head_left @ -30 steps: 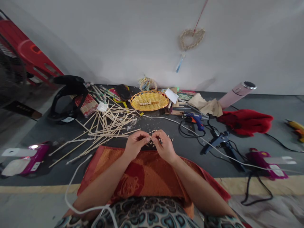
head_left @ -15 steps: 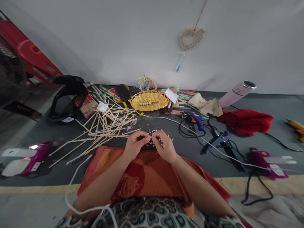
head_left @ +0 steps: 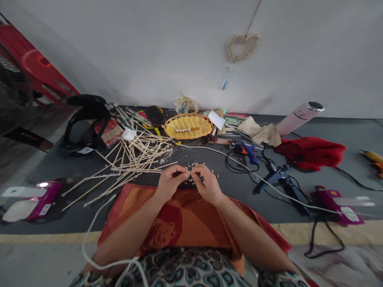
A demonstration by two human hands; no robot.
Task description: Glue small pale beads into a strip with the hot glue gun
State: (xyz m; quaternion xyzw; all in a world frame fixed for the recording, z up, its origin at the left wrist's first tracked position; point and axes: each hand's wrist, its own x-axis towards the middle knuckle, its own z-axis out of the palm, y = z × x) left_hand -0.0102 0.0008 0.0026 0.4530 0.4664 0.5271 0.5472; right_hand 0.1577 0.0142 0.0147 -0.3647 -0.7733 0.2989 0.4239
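The left hand (head_left: 170,182) and the right hand (head_left: 207,185) meet fingertip to fingertip, each grip pinched on one tiny pale piece (head_left: 189,173), mostly hidden by the fingers. This piece is on the near side of a yellow oval woven basket (head_left: 205,127) with an orange-brown rim. Similar small pale pieces (head_left: 195,164) lie scattered around the fingertips on the dark grey surface (head_left: 239,195), also nearer than the basket. An orange-and-red patterned cloth towel (head_left: 203,215) spreads below the forearms, farther to the basket's near side. Left of the basket sprawls a heap of thin pale sticks (head_left: 143,153); to its right lie a blue glue gun with an orange trigger (head_left: 248,151) and, beyond that, a crumpled red cloth (head_left: 311,153).
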